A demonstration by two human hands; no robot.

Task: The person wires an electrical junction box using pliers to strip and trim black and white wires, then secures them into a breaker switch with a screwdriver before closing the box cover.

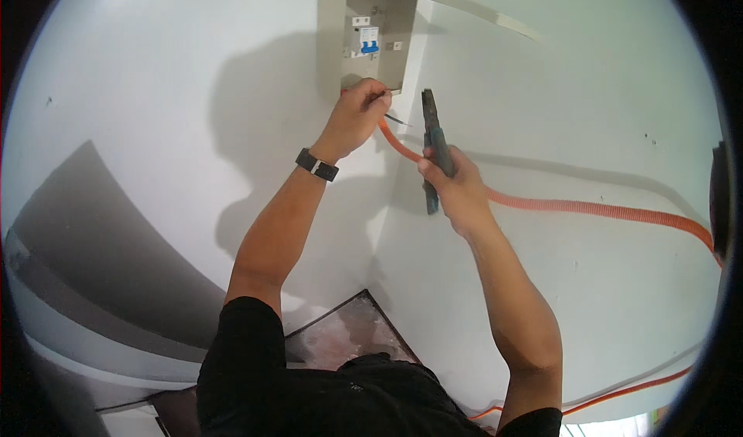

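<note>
A person in a black shirt [248, 352] reached up with both bare arms to a pale box [330, 35] on a white wall [580, 112], near a corner. The left hand [359, 110] was raised to the box's lower edge, thumb and fingertips pressed together; what they pinched, if anything, was hidden. A thin dark wire [399, 120] stuck out just below the fingers, sloping down to the right. The right hand [458, 188], lower and to the right, was curled around dark pliers [441, 152] held nearly upright, nose toward the top, near the box but apart from it. An orange conduit [596, 207] ran from beneath the left hand, passed behind the right, and crossed the wall; whether the right hand gripped it too could not be told. A black band [317, 165] with a metal buckle circled the left wrist. Inside the box sat a white breaker [368, 39] with blue levers; marks on its face were too small to read.
</note>
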